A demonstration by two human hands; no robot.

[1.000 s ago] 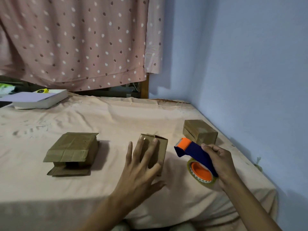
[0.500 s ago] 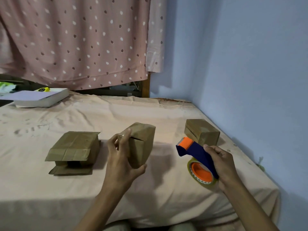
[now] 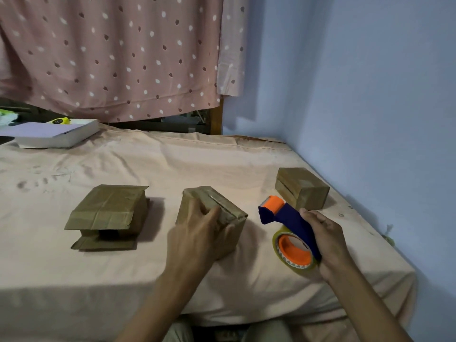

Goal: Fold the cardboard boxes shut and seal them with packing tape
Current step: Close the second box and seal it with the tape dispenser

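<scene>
Three brown cardboard boxes sit on the cloth-covered table [image 3: 222, 164]. The middle box [image 3: 227, 213] lies flat with its closed flap seam facing up, and my left hand [image 3: 197, 235] grips its near left side, fingers curled over the top edge. The left box [image 3: 111, 211] has its flaps hanging open toward me. A closed box [image 3: 302, 187] stands at the right near the wall. My right hand [image 3: 325, 240] holds a blue and orange tape dispenser [image 3: 288, 228] by its handle, its roller end pointing at the middle box, a short gap away.
A white book or flat box [image 3: 56, 134] lies at the table's far left corner. A dotted pink curtain [image 3: 111, 58] hangs behind. The blue wall [image 3: 370, 107] runs close along the table's right edge. The table's front edge is just under my forearms.
My left hand reached out, lifted the middle box on end and turned it, and now has set it down flat with the seam up. The right hand with the dispenser barely moved.
</scene>
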